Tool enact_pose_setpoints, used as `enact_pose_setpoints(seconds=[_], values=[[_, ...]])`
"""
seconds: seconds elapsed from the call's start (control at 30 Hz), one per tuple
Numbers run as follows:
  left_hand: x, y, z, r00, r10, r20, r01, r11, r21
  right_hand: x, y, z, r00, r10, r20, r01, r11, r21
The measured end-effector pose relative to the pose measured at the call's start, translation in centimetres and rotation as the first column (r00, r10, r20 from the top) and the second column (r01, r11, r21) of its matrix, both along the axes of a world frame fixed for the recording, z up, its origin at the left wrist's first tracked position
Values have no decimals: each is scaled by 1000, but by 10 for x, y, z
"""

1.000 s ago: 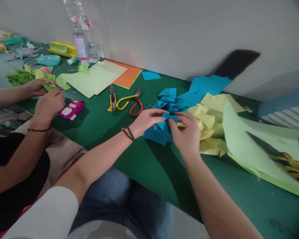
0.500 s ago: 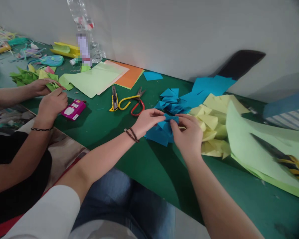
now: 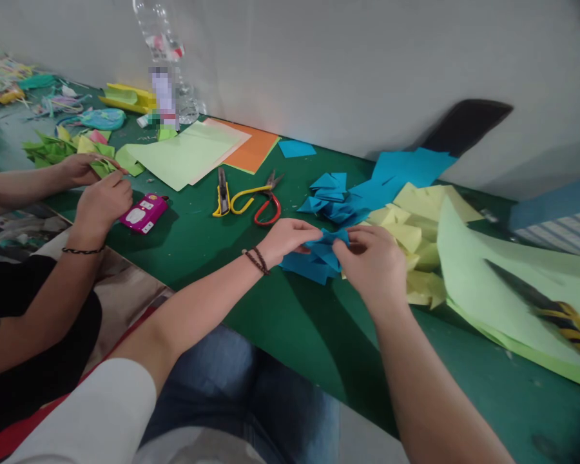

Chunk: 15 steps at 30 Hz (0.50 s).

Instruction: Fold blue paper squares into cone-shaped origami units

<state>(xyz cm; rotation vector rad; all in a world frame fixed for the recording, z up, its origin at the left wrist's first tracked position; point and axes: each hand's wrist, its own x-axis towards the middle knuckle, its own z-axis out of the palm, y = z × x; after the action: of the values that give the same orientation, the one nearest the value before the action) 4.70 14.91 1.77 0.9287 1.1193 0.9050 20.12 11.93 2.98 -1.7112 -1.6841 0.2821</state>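
Note:
Between my two hands is a small folded blue paper, pinched from both sides. My left hand, with a beaded bracelet at the wrist, grips its left end. On its right end are the thumb and fingers of my right hand. More blue paper lies on the green table just beneath. Behind my hands sits a pile of folded blue pieces, and folded yellow pieces lie to the right of my right hand.
Red-and-yellow-handled scissors and a yellow cutter lie left of the blue pile. Green sheets with a black-and-yellow tool fill the right. At left, another person's hands hold green paper near a pink box.
My right hand has shifted slightly right and down, and my left hand slightly down. The held blue paper now looks more spread out between them.

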Motion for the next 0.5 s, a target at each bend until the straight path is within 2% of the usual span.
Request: enact_pose_setpoints(seconds=[0.2, 0.5], values=[[0, 0, -2, 998, -55, 30, 56, 998, -39, 3, -2, 5, 998, 17, 67, -15, 1000, -22], [-1, -2, 3, 997, -66, 26, 67, 997, -49, 2, -5, 6, 993, 41, 112, -43, 999, 17]])
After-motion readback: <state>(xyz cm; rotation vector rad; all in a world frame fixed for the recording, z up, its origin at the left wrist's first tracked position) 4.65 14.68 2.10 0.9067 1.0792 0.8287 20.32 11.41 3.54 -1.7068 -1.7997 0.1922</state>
